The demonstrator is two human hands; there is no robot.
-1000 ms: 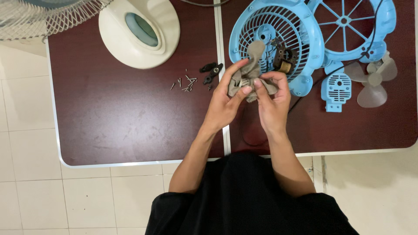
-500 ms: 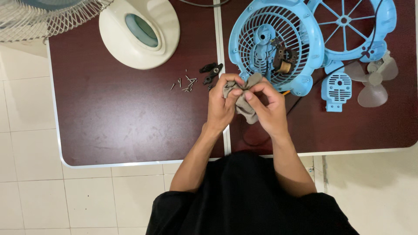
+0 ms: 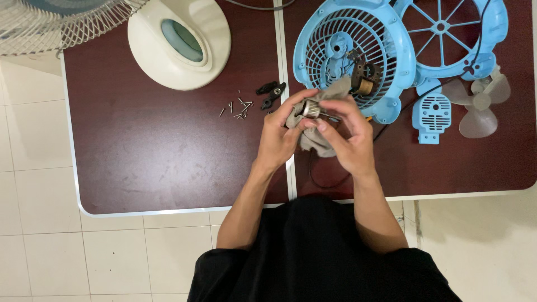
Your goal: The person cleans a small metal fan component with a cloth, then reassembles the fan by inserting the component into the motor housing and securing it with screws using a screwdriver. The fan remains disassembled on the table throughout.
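Surface: two dark maroon tables (image 3: 168, 156) with pale edging stand pushed together on a white tiled floor (image 3: 33, 246); the seam between them runs just under the hands.

Left hand (image 3: 277, 140): curled closed around a small metal cylinder (image 3: 309, 108) with a grey cloth (image 3: 316, 137) wrapped behind it; the thumb and fingers press the part from the left side.

Right hand (image 3: 349, 140): fingers bent and closed on the cloth, fingertips touching the cylinder's right end, where a thin shaft sticks out.

Metal cylinder: sits between the fingertips of both hands, raised above the table seam, just below the blue housing.

Cloth: bunched under and around the cylinder, one corner rising towards the blue fan housing (image 3: 352, 56), the rest hanging down between the palms.

Blue fan housing: round grille shell lying flat on the right table, with a copper-wound motor part (image 3: 364, 85) inside it, close to the hands.

Other blue parts: a spoked front guard (image 3: 447, 33) and a small vented cover (image 3: 432, 111) lie to the right of the housing.

Blade: a pale translucent fan blade (image 3: 481, 106) rests beside the vented cover.

Left table: loose screws (image 3: 238, 107) and small black pieces (image 3: 271, 92) lie near the left hand; a cream fan base (image 3: 179, 42) and a white wire guard (image 3: 61, 22) lie farther off.
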